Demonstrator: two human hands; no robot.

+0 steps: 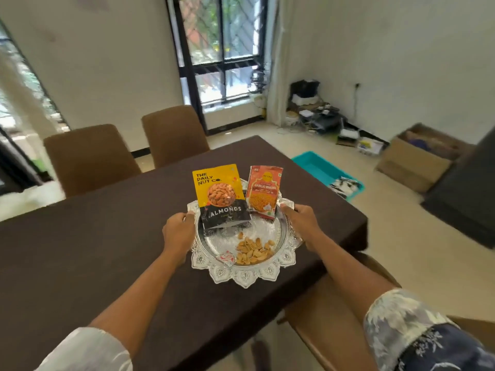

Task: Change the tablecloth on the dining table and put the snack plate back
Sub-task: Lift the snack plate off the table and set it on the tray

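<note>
We are gripping the round embossed silver snack plate point(249, 277) at opposite rims. The left hand point(178, 231) is curling over its left edge and the right hand point(301, 222) over its right, both arms reaching forward. The plate is sitting over the dark brown tablecloth point(93, 263) near the bench's right end. It is carrying a yellow-and-black almond pouch point(219, 196), an orange snack pouch point(265, 192) and loose nutshells point(253, 250).

Open tablecloth point(80, 250) spans the left half and lower centre of the frame, free for a hand to pass. At centre the snack plate point(241, 277) blocks the way, with an almond pouch point(219, 194) and an orange packet point(265, 191) standing on its far side. Two chair backs point(91, 156) point(174, 132) line the table's upper-left edge, and a third chair point(329, 317) crowds the lower right.
</note>
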